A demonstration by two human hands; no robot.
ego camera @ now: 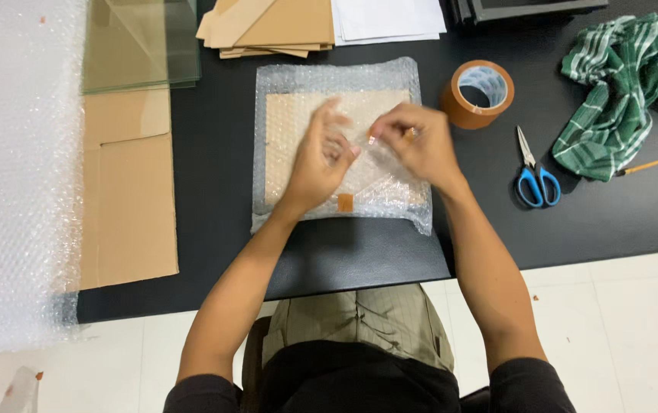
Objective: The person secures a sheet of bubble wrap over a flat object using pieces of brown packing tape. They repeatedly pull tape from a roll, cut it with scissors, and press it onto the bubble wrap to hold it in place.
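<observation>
At the centre of the frame, the left hand (pixel 320 157) rests half-curled with fingertips on the bubble-wrapped cardboard package (pixel 340 145), while the right hand (pixel 418 141) pinches a small strip of brown tape (pixel 372 139) just above it; how much tape it grips is hard to make out. The package lies flat, nearly square, its long axis running slightly left to right, a brown tape patch (pixel 345 202) near its lower edge. To its right sit a brown tape roll (pixel 478 93), blue-handled scissors (pixel 535 172) and a green checked cloth (pixel 626 88); a bubble wrap sheet (pixel 15 176) is cut off at far left.
</observation>
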